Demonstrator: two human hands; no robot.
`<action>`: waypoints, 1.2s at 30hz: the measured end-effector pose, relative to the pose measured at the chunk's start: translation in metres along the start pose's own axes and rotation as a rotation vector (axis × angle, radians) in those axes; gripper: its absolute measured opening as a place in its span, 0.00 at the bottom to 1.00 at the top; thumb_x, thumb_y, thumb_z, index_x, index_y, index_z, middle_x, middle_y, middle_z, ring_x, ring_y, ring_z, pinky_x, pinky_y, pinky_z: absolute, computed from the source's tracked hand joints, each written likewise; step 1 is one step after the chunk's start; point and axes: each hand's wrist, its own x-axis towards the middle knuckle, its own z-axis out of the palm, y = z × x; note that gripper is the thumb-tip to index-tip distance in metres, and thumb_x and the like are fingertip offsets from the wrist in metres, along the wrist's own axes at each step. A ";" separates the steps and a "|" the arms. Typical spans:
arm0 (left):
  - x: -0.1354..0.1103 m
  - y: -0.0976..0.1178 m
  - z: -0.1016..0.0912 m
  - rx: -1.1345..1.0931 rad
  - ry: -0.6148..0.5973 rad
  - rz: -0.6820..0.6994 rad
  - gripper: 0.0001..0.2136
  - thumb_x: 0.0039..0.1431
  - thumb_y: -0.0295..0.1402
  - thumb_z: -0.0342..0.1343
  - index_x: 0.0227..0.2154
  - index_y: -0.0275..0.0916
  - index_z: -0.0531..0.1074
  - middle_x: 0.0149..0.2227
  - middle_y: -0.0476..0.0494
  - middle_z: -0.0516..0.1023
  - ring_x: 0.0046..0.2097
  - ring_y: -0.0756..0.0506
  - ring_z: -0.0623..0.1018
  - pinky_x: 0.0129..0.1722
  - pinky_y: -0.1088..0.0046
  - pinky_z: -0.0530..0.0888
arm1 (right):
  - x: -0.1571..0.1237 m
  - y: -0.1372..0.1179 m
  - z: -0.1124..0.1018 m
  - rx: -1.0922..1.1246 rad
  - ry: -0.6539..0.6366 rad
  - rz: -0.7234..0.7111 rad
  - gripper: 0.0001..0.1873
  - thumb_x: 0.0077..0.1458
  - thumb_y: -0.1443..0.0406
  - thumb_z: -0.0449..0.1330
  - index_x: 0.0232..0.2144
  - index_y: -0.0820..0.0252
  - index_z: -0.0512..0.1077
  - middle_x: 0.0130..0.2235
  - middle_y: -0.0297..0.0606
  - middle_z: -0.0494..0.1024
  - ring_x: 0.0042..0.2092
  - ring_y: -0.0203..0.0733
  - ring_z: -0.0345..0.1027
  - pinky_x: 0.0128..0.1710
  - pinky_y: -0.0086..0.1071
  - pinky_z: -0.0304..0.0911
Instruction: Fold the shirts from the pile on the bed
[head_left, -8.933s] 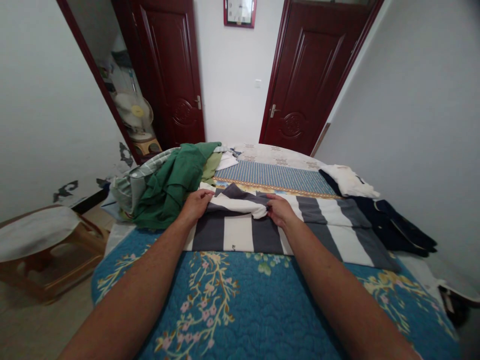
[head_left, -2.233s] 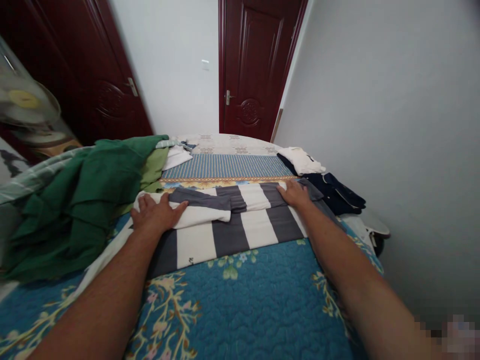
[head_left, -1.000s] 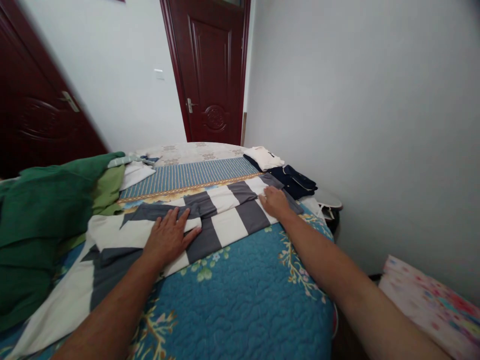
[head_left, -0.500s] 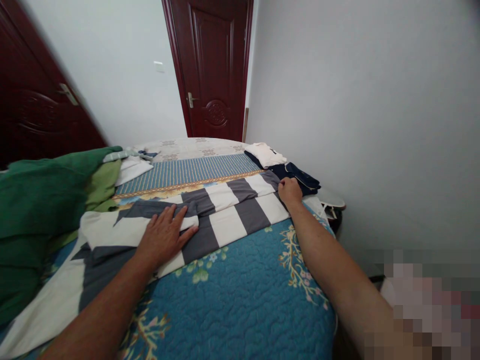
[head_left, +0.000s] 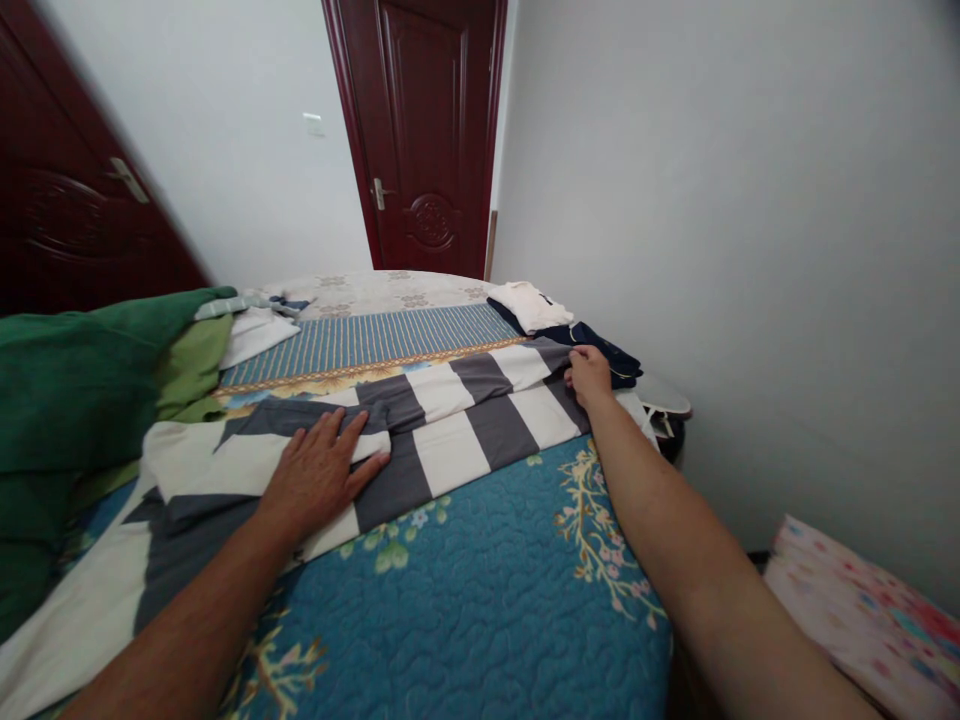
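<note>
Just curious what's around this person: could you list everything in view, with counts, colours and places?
Striped cloth: one, white and grey, across bed cover
Bed cover: one, blue floral, beneath
Striped panel: one, blue, behind cloth
Patterned covering: one, whitish, far end
Green cloth: one, dark green, left
Lighter cloth: one, light green, beside it
White cloth: one, white, back left
Cream garment: one, cream, back right
Navy clothing: one pile, navy, right
Doors: two, dark red, background
Switch plate: one, white, wall
Floral item: one, pinkish, lower right
Left hand: one, bare, flat on striped cloth
Right hand: one, bare, pinching its right end
</note>
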 end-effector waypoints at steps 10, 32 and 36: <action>0.001 -0.001 0.001 -0.005 -0.012 -0.014 0.38 0.70 0.58 0.45 0.74 0.40 0.61 0.75 0.28 0.61 0.74 0.29 0.63 0.71 0.43 0.60 | 0.003 -0.004 0.001 -0.134 -0.031 -0.193 0.22 0.60 0.63 0.57 0.55 0.60 0.73 0.51 0.46 0.81 0.47 0.47 0.79 0.52 0.43 0.75; 0.003 -0.002 -0.002 -0.043 -0.021 -0.010 0.32 0.70 0.59 0.47 0.71 0.55 0.67 0.74 0.36 0.63 0.72 0.29 0.66 0.70 0.42 0.60 | -0.056 -0.038 0.022 -0.703 -0.404 -0.816 0.19 0.69 0.67 0.52 0.55 0.60 0.78 0.56 0.49 0.80 0.60 0.51 0.68 0.65 0.43 0.60; 0.003 -0.003 -0.002 -0.060 -0.018 -0.016 0.31 0.69 0.59 0.48 0.71 0.57 0.68 0.74 0.37 0.63 0.72 0.28 0.66 0.70 0.43 0.60 | -0.068 -0.037 0.032 -0.811 -0.661 -0.800 0.15 0.68 0.63 0.58 0.50 0.59 0.81 0.51 0.46 0.82 0.55 0.49 0.72 0.61 0.40 0.63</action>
